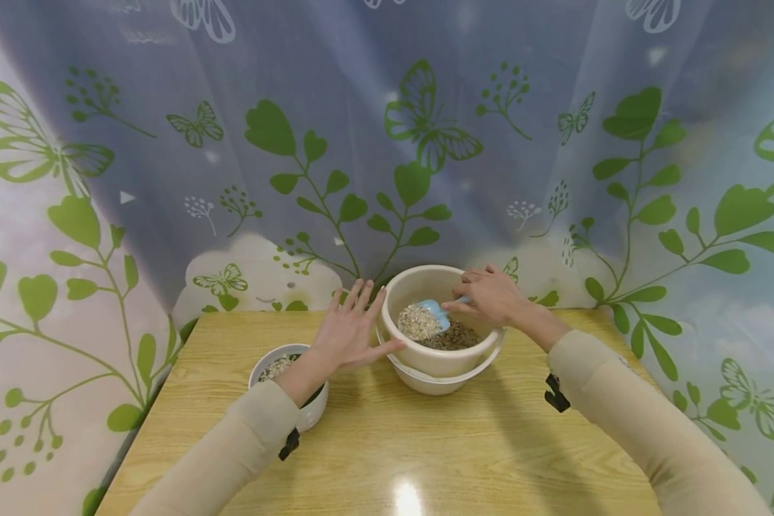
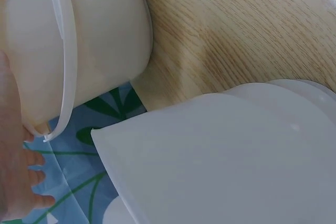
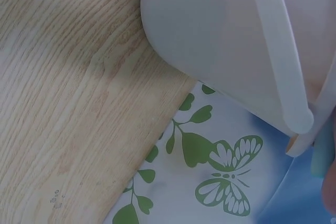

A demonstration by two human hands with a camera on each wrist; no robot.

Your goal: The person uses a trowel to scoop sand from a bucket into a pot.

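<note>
A cream bucket (image 1: 403,342) stands at the back of the table, its white carrying handle (image 3: 281,61) folded down round the outside. Brownish grain or pellets (image 1: 458,337) lie inside it. My right hand (image 1: 493,297) grips the handle of a light blue scoop (image 1: 435,311) over the bucket. Pale flakes or grains (image 1: 418,322) heap the scoop's bowl. Fingers spread, my left hand (image 1: 348,326) is at the bucket's left side, its thumb by the rim; whether it touches is unclear. Left of the bucket, partly behind my left wrist, is a white bowl (image 1: 316,417) holding a similar pale mix.
The wooden table (image 1: 387,444) reaches back to a curtain (image 1: 361,165) printed with green leaves and butterflies, which also covers both sides. In the left wrist view the white bowl (image 2: 220,161) sits close beside the bucket (image 2: 105,35).
</note>
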